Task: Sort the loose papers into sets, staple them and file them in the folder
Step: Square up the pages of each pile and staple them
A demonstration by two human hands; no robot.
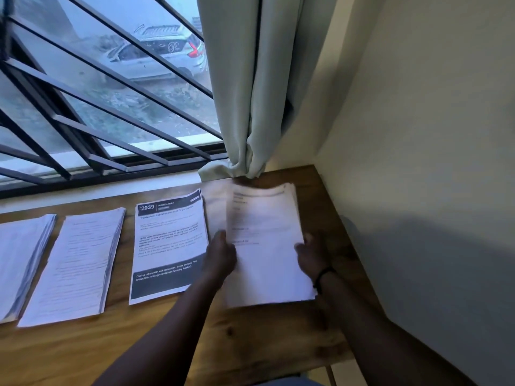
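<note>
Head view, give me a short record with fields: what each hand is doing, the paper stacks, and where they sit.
left hand: grips left edge of held stack
right hand: grips its right edge
held stack: blurred, at table's right end
other stacks: three flat on wooden table
2939 sheet stack: beside held stack
middle stack
leftmost stack: partly out of frame
folder, stapler: not in view

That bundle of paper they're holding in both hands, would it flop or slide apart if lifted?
The stack looks thick, so it probably sags little. Its far edges look fanned, so loose sheets may slip. The left hand and right hand grip opposite sides, likely steadying it.
</note>
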